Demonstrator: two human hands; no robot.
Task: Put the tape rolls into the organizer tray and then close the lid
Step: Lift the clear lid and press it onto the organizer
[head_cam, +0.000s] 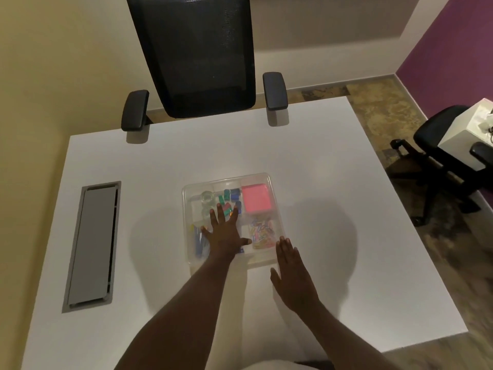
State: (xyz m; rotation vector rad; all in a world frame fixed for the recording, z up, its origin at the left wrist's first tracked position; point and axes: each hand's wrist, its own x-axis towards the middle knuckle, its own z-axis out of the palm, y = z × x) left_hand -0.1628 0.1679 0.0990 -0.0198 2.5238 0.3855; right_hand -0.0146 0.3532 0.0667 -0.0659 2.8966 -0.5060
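A clear plastic organizer tray [266, 180] lies in the middle of the white table, with a clear lid over it. Through the lid, clear tape rolls [206, 197] show in the far left compartment. My left hand [225, 233] lies flat on the lid with fingers spread, over the tray's middle. My right hand [292, 271] is flat and open at the tray's near right corner, fingertips at its edge. Neither hand holds anything.
Other compartments hold coloured clips [229, 198], a pink note pad [254, 197], paper clips [262, 233] and blue pens [198, 243]. A grey cable hatch [92, 247] is set in the table [333, 156] at left. A black office chair [197, 57] stands beyond the far edge, another [440, 145] at right.
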